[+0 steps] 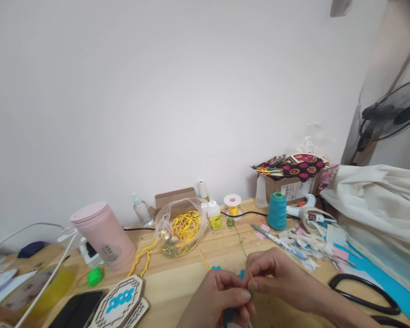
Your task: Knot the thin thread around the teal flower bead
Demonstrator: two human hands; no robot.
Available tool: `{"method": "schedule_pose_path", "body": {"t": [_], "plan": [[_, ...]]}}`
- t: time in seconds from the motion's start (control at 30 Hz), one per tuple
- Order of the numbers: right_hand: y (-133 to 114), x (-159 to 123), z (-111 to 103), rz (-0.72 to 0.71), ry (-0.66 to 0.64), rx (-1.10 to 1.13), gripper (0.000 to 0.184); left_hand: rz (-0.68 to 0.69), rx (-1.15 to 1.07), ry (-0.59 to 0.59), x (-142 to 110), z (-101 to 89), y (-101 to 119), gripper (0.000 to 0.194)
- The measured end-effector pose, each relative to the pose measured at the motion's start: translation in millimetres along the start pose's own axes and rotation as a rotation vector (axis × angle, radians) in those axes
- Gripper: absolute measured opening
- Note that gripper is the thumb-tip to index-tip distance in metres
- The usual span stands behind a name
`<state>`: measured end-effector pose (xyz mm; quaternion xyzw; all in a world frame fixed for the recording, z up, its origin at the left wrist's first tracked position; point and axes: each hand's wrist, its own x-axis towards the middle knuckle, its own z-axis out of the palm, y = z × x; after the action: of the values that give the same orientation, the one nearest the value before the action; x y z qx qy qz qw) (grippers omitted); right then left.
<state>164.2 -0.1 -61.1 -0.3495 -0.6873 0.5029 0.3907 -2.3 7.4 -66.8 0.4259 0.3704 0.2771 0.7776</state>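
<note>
My left hand [225, 294] and my right hand [278, 278] meet low in the head view, fingertips almost touching. Both are closed in a pinch over a thin green cord [242, 241]. That cord trails back across the table to a small green ball of cord [230, 222]. Under the curled fingers of my left hand shows a dark blue piece [227, 315], mostly hidden. Bright blue flower-like bits [216, 268] peek out just behind my hands. What lies right between the fingertips is too small to make out.
Behind my hands stand a glue bottle [214, 216], a yellow cord spool [233, 207], a bag of yellow cord [186, 225] and a teal thread cone [277, 212]. Scissors [364, 291] and paper scraps lie right. A pink tumbler [104, 234], phone [77, 310] and octagonal wooden ornament [119, 300] are left.
</note>
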Motion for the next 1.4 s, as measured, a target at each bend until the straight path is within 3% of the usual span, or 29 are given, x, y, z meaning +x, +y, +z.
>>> {"method": "schedule_pose_path", "body": {"t": [0.4, 0.67, 0.9, 1.4], "plan": [[-4.6, 2.8, 2.6, -0.066, 0.156, -0.232, 0.014, 0.129, -0.041, 0.023, 1.9, -6.0, 1.7, 0.016], [1.6, 1.4, 2.7, -0.245, 0.163, -0.422, 0.013, 0.168, -0.022, 0.076, 3.8, -6.4, -0.3, 0.015], [0.7, -0.2, -1.9, -0.33, 0.062, -0.585, 0.018, 0.146, -0.01, 0.11, 4.2, -4.8, 1.5, 0.016], [0.8, 0.6, -0.1, -0.279, 0.103, -0.487, 0.022, 0.103, 0.012, 0.082, 4.4, -5.9, 0.6, 0.019]]}}
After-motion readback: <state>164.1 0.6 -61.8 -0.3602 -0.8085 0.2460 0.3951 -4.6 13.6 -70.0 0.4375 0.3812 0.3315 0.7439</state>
